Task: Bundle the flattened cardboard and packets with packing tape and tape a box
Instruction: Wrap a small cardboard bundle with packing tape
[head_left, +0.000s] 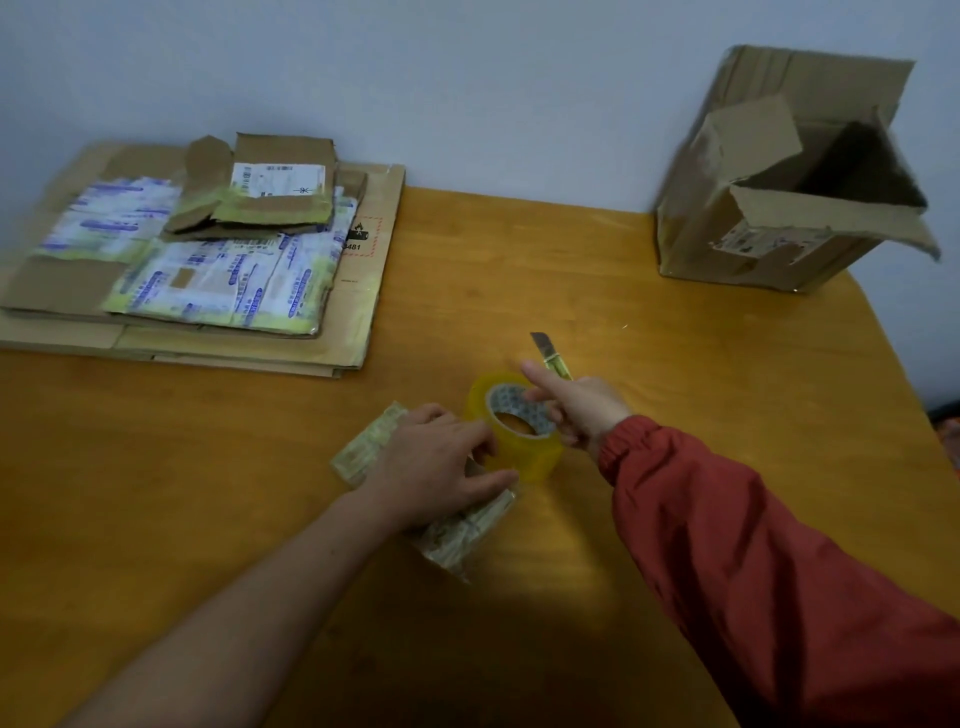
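Note:
A yellowish roll of clear packing tape (524, 447) stands on the wooden table (675, 364) near its middle. My left hand (441, 462) lies on a small taped bundle of packets (457, 535), with its fingers reaching to the roll's side. My right hand (576, 405), in a red sleeve, grips a yellow utility knife (549, 353) whose blade points away, just beside the roll. A stack of flattened cardboard and printed packets (197, 260) lies at the far left. An open, worn cardboard box (789, 208) stands at the far right corner.
A pale wall runs behind the table. The table's right edge slants down the right side of the view, with dark floor beyond it. Bare wood lies between the stack and the box.

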